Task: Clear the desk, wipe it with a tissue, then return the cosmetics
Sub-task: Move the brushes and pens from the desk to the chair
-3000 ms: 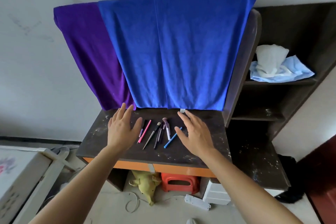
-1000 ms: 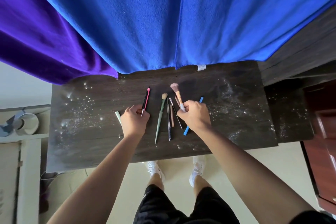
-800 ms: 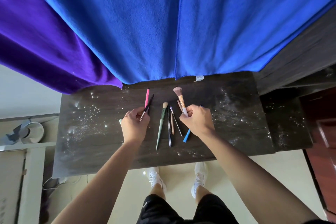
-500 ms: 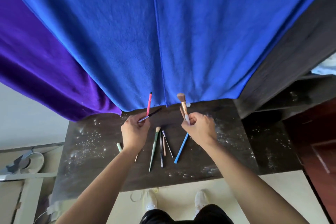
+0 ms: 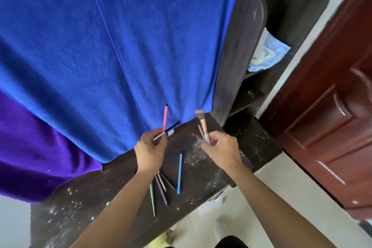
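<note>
Cosmetics are partly lifted: the left hand [image 5: 150, 150] is closed on a slim pink pencil [image 5: 165, 118] and a black liner pen [image 5: 168, 130], the right hand [image 5: 220, 150] on a rose-gold powder brush [image 5: 202, 122]. A blue pencil [image 5: 179, 173] and thin brushes [image 5: 160, 187] lie on the dusty dark wooden desk [image 5: 84, 197], so clearing looks unfinished and wiping not begun. Blue hanging cloth [image 5: 120, 46] crowds the back edge; the front edge is open.

The dark wooden desk [image 5: 201, 171] carries the loose white powder [image 5: 193, 159] and four thin tools near its front edge. The long blue pencil [image 5: 179, 174] lies right of the thin brushes [image 5: 161, 185]. Above the desk, the left hand [image 5: 150, 152] holds the pink pencil [image 5: 165, 118] and the black liner pen [image 5: 168, 131]. The right hand [image 5: 220, 152], beside it, holds the rose-gold powder brush [image 5: 202, 123]. Behind hangs the big blue towel [image 5: 112, 46], with the purple towel [image 5: 36, 143] at its left. At the right stands the dark shelf unit [image 5: 249, 94], and the red-brown wooden door [image 5: 332, 106] further right.
</note>
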Tool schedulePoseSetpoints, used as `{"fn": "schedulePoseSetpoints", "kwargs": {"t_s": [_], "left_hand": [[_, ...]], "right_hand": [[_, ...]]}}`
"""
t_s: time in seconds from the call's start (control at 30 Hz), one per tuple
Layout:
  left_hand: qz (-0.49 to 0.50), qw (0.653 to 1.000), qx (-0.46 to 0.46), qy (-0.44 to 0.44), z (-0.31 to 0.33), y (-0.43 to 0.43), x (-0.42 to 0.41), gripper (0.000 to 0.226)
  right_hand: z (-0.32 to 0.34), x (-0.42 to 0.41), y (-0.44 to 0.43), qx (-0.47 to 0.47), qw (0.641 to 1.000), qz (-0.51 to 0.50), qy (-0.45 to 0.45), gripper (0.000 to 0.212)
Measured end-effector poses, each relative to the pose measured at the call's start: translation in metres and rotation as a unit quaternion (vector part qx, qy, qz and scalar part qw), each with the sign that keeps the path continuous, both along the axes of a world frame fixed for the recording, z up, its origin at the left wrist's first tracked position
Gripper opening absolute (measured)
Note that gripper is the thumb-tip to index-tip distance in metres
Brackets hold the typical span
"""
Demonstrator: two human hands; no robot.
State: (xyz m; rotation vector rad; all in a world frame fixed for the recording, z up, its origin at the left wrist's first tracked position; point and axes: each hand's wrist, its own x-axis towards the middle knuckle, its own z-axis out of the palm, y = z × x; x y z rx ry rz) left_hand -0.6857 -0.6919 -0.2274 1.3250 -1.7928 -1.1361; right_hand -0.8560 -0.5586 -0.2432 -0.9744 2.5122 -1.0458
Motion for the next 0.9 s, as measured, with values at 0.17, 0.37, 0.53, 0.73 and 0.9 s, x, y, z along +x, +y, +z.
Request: {"fn": "schedulePoseSetpoints", "kwargs": {"t_s": [0.17, 0.37, 0.53, 0.73, 0.9], "left_hand": [[-0.148, 0.988, -0.023, 0.029, -0.002, 0.048, -0.035, 0.023], [-0.317, 0.947, -0.001, 0.06, 0.015, 0.165, -0.094, 0.02], [-0.424, 0.904, 0.014, 0.057, 0.031, 0.295, -0.13, 0.023], [-0.505, 0.861, 0.002, 0.058, 0.023, 0.485, -0.157, 0.016], [-0.543, 0.834, 0.067, 0.067, 0.017, 0.651, -0.177, 0.022]], "right_hand": [[0.005, 0.017, 0.101, 0.026, 0.99, -0.137, -0.015, 0.016], [0.028, 0.034, 0.243, 0.001, 0.945, -0.326, 0.022, 0.007], [0.033, 0.049, 0.376, -0.028, 0.894, -0.446, 0.026, 0.006], [0.016, 0.061, 0.555, -0.013, 0.841, -0.541, 0.006, 0.008], [0.013, 0.064, 0.707, -0.016, 0.812, -0.583, 0.003, 0.012]]}}
